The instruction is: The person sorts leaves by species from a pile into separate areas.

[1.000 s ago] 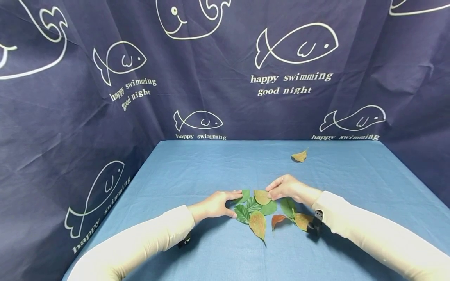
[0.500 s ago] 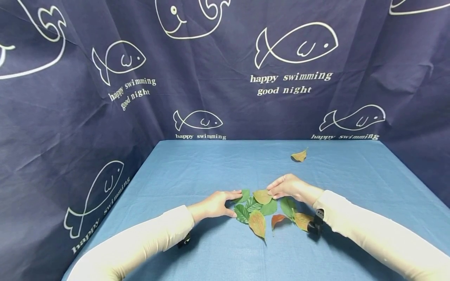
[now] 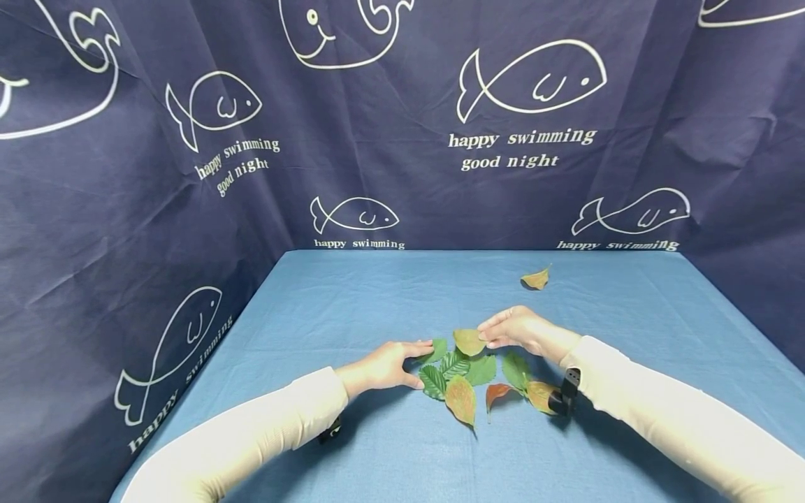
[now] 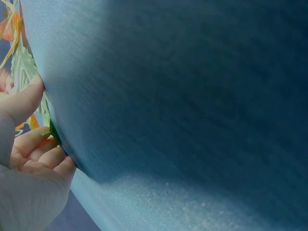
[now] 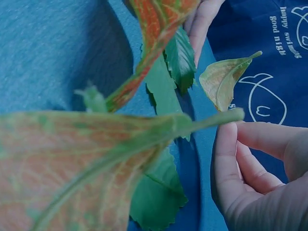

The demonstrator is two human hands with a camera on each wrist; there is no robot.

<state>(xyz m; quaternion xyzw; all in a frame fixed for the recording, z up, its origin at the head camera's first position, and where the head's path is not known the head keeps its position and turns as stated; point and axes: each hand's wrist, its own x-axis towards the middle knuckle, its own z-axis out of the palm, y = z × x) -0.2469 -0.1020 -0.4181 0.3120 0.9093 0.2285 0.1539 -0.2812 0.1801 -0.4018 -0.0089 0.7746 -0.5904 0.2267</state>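
Note:
My right hand (image 3: 518, 330) pinches the edge of a yellow-brown leaf (image 3: 467, 341) between thumb and fingertips. In the right wrist view that leaf (image 5: 224, 79) stands tilted off the table. My left hand (image 3: 386, 367) rests at the left side of the leaf cluster, its extended fingers touching a green leaf (image 3: 438, 351) and its thumb beside a dark green serrated leaf (image 3: 432, 383). Another green leaf (image 3: 481, 370) lies just below the pinched one. An orange-yellow leaf (image 3: 461, 402) points toward me at the cluster's front.
Right of the cluster lie a reddish curled leaf (image 3: 499, 395), a green leaf (image 3: 516, 369) and a yellow-brown leaf (image 3: 541, 396), near the black wrist camera (image 3: 566, 392). One yellow leaf (image 3: 536, 279) lies farther back on the blue tablecloth (image 3: 377, 300). A navy curtain surrounds the table.
My right hand has risen slightly and moved a little away from me, lifting the yellow-brown leaf off the green leaf, which now shows more. My left hand stays put.

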